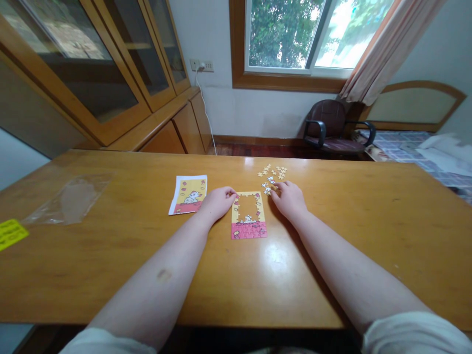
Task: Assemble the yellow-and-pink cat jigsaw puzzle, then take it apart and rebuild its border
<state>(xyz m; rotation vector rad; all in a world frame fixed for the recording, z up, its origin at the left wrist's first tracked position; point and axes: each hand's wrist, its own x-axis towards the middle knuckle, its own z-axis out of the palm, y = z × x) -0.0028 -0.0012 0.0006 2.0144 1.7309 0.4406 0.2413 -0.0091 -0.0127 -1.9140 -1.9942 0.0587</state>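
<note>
A partly assembled jigsaw puzzle lies on the table, its yellow and pink border joined around a gap in the middle. A few white pieces rise into the gap from the pink part. My left hand rests at the puzzle's upper left edge, fingers curled together; whether they pinch anything is hidden. To the right of the puzzle, my right hand reaches to a small group of loose white puzzle pieces, thumb and forefinger apart. Beyond these lie several yellowish puzzle pieces.
Left of the puzzle is a picture sheet of a white cartoon animal. A clear plastic bag and a yellow label lie farther left on the wooden table. Behind stand a glass-door cabinet and an armchair.
</note>
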